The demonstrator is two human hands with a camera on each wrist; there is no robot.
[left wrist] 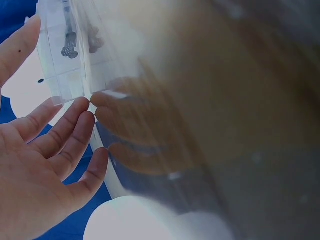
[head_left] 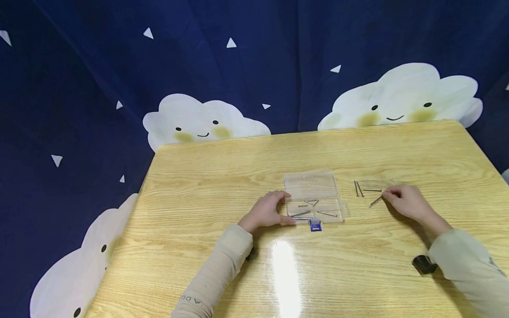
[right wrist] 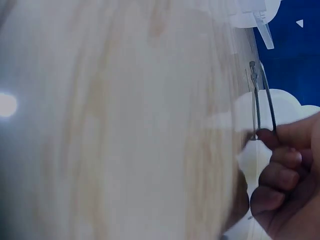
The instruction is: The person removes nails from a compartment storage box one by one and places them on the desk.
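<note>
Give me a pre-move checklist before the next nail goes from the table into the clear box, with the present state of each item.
1. Clear box open, lid laid back: ok.
2. Left hand steadies the box at its left edge, fingertips against the plastic: ok.
3. Right hand at a loose nail, fingers curled at its end: ok in the head view; whether the nail is actually pinched: cannot tell.
4. Other loose nails lie apart from the box on the table: ok.
5. Nails already in the box leave bare floor: ok.
6. Path between right hand and box free of things: ok.
</note>
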